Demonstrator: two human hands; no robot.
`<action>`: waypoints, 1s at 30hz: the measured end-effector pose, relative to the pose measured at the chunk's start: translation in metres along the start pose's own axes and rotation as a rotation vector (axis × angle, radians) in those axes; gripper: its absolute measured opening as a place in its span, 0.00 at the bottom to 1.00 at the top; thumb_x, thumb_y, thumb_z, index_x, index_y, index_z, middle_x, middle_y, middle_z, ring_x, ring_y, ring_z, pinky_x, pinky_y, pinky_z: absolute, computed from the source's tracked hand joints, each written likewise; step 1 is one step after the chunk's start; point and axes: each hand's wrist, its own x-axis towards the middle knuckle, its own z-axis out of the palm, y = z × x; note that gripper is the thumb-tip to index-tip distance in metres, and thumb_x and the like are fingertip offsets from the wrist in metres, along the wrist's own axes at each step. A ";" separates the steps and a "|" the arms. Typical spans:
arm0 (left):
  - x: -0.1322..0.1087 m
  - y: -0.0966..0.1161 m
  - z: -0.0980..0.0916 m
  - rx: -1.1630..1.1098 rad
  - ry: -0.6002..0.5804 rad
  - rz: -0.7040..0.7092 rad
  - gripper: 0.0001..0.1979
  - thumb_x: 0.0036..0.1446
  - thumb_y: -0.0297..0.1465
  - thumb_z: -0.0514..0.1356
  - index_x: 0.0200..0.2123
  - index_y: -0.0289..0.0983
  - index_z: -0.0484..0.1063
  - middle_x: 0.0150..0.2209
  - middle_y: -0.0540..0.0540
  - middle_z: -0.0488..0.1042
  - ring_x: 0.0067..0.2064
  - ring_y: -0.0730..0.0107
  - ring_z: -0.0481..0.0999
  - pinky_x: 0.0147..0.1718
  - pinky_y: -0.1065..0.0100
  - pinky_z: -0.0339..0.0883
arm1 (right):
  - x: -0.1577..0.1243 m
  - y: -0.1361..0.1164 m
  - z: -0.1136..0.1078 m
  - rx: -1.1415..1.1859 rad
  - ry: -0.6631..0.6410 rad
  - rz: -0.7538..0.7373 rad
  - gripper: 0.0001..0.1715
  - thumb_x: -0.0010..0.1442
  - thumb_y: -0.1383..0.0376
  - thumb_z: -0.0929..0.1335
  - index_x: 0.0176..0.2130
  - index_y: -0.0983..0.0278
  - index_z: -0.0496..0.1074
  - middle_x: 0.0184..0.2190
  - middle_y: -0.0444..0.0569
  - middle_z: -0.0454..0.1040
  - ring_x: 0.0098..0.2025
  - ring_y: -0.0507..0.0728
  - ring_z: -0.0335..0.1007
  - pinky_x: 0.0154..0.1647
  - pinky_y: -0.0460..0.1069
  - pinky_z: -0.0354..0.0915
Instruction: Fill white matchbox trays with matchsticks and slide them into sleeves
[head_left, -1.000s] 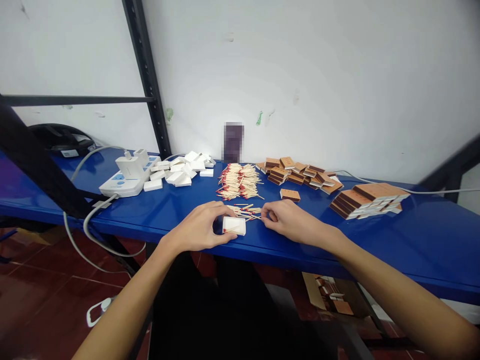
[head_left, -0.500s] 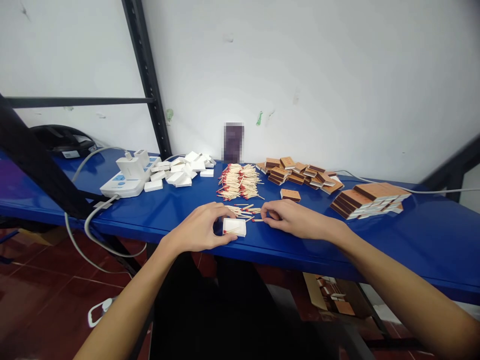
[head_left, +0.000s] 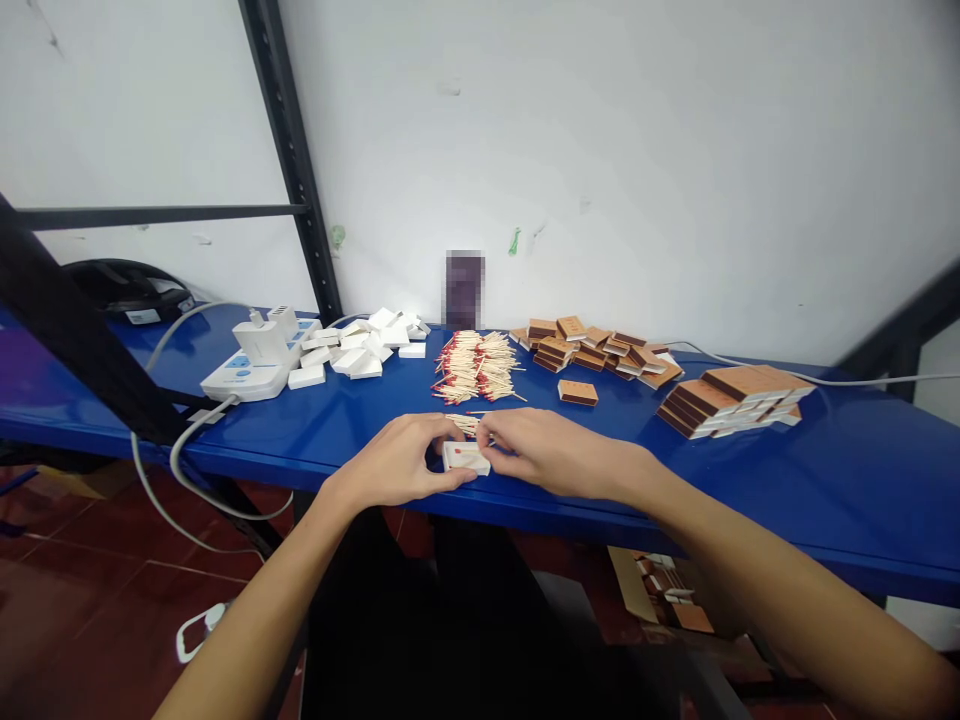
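At the near edge of the blue surface (head_left: 337, 420), the left hand (head_left: 397, 465) pinches a small white tray (head_left: 465, 458) between thumb and curled fingers. The grip clamps the tray's left end flat against the surface, which likely keeps so light a piece from sliding. The right hand (head_left: 547, 455) meets it from the other side with its fingertips bunched together over the tray's right end. Whether a match sits between them I cannot tell. A red-tipped match seems to lie inside the tray.

Just behind the tray, a few loose matches (head_left: 466, 423) lie within easy reach of both hands. Farther back is the main heap of matches (head_left: 476, 365), with red heads pointing mostly left. A pile of empty white trays (head_left: 360, 350) lies to its left, and a scatter of brown sleeves (head_left: 592, 345) to its right. One single brown sleeve (head_left: 577, 392) lies apart, nearer the right hand. Neat stacks of closed boxes (head_left: 739, 398) stand well off to the right.

A white power strip (head_left: 255, 365) with a grey cable (head_left: 187, 440) takes up the left end, clear of the hands. A black frame post (head_left: 292, 180) rises behind it. Nothing lies between the hands and the heaps.
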 end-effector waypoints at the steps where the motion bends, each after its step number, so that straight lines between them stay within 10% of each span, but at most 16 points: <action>1: 0.000 0.000 0.000 -0.004 -0.004 0.002 0.14 0.58 0.42 0.62 0.44 0.40 0.74 0.37 0.49 0.77 0.37 0.65 0.74 0.36 0.67 0.63 | 0.002 -0.001 0.001 0.007 -0.006 -0.012 0.08 0.66 0.61 0.63 0.38 0.63 0.67 0.34 0.47 0.72 0.33 0.54 0.64 0.32 0.47 0.54; 12: -0.004 0.000 -0.001 0.057 0.018 0.026 0.15 0.54 0.40 0.64 0.42 0.40 0.72 0.41 0.46 0.73 0.46 0.57 0.71 0.48 0.61 0.64 | 0.001 0.041 0.004 -0.114 0.003 0.096 0.11 0.67 0.61 0.62 0.40 0.63 0.70 0.35 0.51 0.73 0.35 0.56 0.66 0.34 0.48 0.56; 30: -0.006 -0.004 0.002 0.039 -0.010 0.034 0.15 0.53 0.41 0.64 0.41 0.40 0.72 0.43 0.48 0.76 0.49 0.57 0.73 0.54 0.58 0.62 | 0.010 0.031 0.016 -0.142 0.051 0.023 0.08 0.66 0.65 0.62 0.43 0.63 0.69 0.41 0.52 0.75 0.42 0.59 0.69 0.42 0.51 0.60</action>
